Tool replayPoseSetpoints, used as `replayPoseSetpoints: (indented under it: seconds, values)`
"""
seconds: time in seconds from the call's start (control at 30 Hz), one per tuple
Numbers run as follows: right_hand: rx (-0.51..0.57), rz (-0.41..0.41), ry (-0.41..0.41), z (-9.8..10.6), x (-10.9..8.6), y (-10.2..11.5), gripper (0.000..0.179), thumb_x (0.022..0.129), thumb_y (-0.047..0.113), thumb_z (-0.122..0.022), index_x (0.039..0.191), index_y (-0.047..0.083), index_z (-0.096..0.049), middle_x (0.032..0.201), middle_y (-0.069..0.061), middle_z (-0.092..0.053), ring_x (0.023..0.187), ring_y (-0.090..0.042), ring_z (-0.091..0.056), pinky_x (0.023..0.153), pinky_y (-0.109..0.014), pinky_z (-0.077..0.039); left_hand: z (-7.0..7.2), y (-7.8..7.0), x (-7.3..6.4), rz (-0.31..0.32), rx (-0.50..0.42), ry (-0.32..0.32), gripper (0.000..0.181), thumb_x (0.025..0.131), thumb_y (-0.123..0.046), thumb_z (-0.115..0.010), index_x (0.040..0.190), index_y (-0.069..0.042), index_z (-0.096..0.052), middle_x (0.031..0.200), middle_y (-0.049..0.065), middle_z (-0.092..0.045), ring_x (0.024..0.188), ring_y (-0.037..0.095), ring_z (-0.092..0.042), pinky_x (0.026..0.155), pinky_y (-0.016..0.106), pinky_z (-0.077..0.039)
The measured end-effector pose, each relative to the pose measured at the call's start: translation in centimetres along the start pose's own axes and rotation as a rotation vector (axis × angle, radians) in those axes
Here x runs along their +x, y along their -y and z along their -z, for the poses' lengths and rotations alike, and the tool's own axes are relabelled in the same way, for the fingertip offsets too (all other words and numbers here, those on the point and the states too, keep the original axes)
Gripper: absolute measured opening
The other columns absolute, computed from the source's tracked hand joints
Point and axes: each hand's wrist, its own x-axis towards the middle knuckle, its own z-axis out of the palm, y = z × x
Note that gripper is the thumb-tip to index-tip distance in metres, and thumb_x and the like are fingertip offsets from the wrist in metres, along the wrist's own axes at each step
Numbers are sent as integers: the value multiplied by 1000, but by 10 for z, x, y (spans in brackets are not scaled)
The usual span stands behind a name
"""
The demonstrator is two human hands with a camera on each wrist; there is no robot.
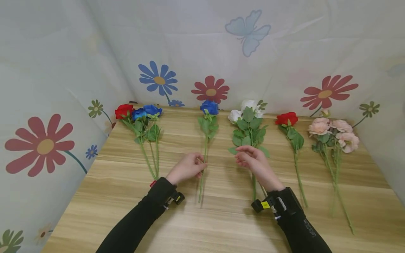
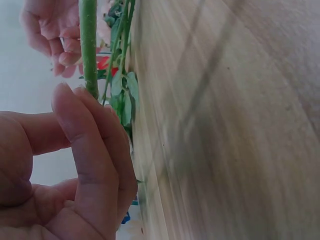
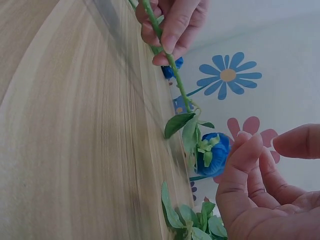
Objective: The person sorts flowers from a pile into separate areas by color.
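Observation:
My left hand pinches the green stem of a blue rose between thumb and fingers, partway down its length. In the left wrist view the stem rises out of the fingertips. The right wrist view shows the same blue rose with its leaves, the stem slightly above the table. My right hand hovers over the stems of the white roses, its fingers loosely bent. Nothing sits between its thumb and fingers in the right wrist view, where the hand shows at the lower right.
Left on the wooden table lie a red rose and two blue roses. A single red rose and pink flowers lie to the right. A printed fabric backdrop stands along the back and sides.

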Motion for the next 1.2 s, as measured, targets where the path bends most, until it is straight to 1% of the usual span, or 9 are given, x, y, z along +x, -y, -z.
replayPoseSetpoints:
  seconds: [0.13,0.33,0.47,0.53,0.7,0.77,0.9,1.07,1.2]
  values:
    - [-15,-10,2,0,0,0,33,98,12,-49,123,-9,-48,103,-23,-59,86,-18,-59,78,-31,-53,0,3,3,8,37,-13,18,94,-12,-58,104,2,-56,67,9,-60,55,24,-63,52,33,-53]
    - [-22,-10,5,0,0,1,36,98,12,-49,125,-11,-46,102,-20,-59,87,-19,-59,79,-31,-53,-1,6,2,15,195,-51,24,93,-15,-58,109,2,-56,69,7,-61,52,19,-61,49,26,-46]
    - [-20,-6,3,0,0,1,35,98,12,-50,124,-11,-47,102,-20,-59,86,-18,-59,77,-30,-53,-3,3,0,15,282,-67,25,93,-15,-58,111,2,-56,69,6,-62,52,18,-60,49,27,-45]
    - [-18,-7,2,0,0,1,34,98,12,-50,123,-10,-47,102,-21,-58,86,-18,-59,77,-30,-53,-3,2,-1,10,329,-86,25,92,-16,-59,111,0,-57,73,6,-63,56,17,-60,53,28,-47]
    - [-19,-9,0,0,-1,2,35,98,12,-50,124,-11,-47,100,-18,-59,86,-18,-59,77,-30,-53,-4,0,-2,-2,433,-133,25,90,-18,-62,108,-1,-60,91,9,-65,78,18,-60,69,34,-51]
    - [-21,-8,2,0,-1,2,36,98,12,-49,124,-12,-46,101,-18,-59,86,-18,-59,77,-30,-53,-4,-1,-2,12,454,-130,26,89,-17,-62,109,-2,-60,93,9,-65,81,19,-60,71,35,-51]
    - [-25,-4,9,-1,-1,3,37,98,12,-49,126,-12,-45,102,-20,-59,86,-18,-59,78,-31,-53,-6,0,0,49,472,-100,30,88,-14,-62,115,-1,-59,91,7,-63,77,18,-57,69,33,-49]
    - [-27,-7,6,-1,-1,2,36,98,12,-49,125,-12,-46,97,-10,-60,87,-18,-59,79,-32,-53,-7,1,3,68,474,-76,31,89,-12,-60,118,0,-57,93,7,-62,78,18,-57,70,33,-49]
    - [-27,-10,6,-2,-1,2,36,98,12,-50,125,-12,-46,95,-8,-60,86,-18,-59,79,-32,-53,-7,0,3,69,466,-73,32,89,-11,-60,119,0,-56,92,8,-62,74,17,-58,68,32,-49]
